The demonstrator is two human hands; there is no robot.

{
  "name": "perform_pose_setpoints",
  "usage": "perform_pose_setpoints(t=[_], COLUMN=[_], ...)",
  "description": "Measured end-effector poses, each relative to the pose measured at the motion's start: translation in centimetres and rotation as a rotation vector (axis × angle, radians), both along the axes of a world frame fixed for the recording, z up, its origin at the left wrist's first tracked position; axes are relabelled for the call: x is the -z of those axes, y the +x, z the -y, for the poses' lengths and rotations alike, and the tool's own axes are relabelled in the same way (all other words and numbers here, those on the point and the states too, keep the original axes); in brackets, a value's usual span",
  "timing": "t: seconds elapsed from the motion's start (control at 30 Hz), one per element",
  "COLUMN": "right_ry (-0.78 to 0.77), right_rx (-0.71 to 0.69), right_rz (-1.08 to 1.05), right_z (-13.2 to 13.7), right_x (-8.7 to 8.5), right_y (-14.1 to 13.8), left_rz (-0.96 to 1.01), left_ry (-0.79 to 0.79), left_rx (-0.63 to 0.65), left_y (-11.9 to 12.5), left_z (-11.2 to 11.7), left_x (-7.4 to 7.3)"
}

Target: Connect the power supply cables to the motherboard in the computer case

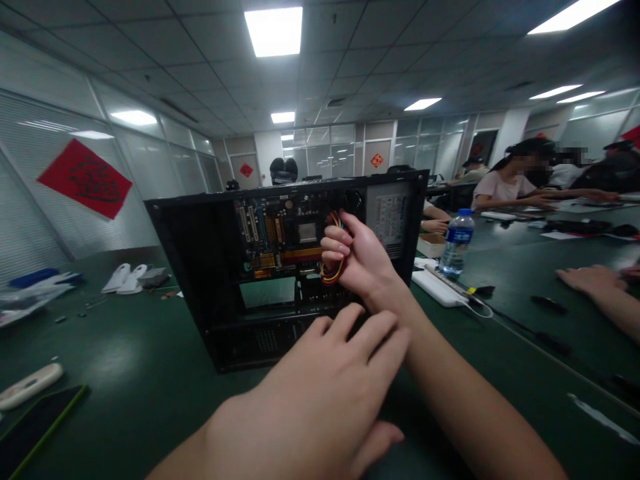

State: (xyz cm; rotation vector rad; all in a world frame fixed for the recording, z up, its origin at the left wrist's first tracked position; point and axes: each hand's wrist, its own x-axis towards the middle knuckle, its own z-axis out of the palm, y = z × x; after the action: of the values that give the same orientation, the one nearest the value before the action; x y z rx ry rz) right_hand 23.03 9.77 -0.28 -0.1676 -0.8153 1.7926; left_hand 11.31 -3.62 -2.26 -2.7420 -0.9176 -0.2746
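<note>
An open black computer case (200,267) stands on the dark green table (125,373), its motherboard (273,233) facing me. Inside the case, my right hand (357,260) is closed round a bundle of red and yellow wires (336,270). My left hand (320,393) lies close to the camera in front of the case's lower edge, fingers stretched out and slightly apart, holding nothing.
A water bottle (456,243) and a white power strip (440,288) lie right of the case. Another person's hand (587,280) rests on the table at far right; people sit behind. A phone (35,427), a white object (30,385) and white gloves (125,279) lie at left.
</note>
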Motion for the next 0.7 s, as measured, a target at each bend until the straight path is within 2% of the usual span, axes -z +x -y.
perform_pose_setpoints(t=[0.13,0.4,0.7], right_ry=[-0.018,-0.018,0.055], right_rx=[-0.023,-0.051,-0.008], right_rz=[0.016,-0.011,0.087], right_z=[-0.1,0.1,0.1], right_x=[-0.2,0.0,0.0], right_y=[0.1,0.0,0.0], left_rz=[0.066,-0.042,0.035], left_ry=[0.055,-0.035,-0.031], left_rx=[-0.09,-0.033,-0.035], left_y=[-1.2,0.0,-1.3], left_z=[-0.7,-0.2,-0.8], left_x=[-0.4,0.9,0.0])
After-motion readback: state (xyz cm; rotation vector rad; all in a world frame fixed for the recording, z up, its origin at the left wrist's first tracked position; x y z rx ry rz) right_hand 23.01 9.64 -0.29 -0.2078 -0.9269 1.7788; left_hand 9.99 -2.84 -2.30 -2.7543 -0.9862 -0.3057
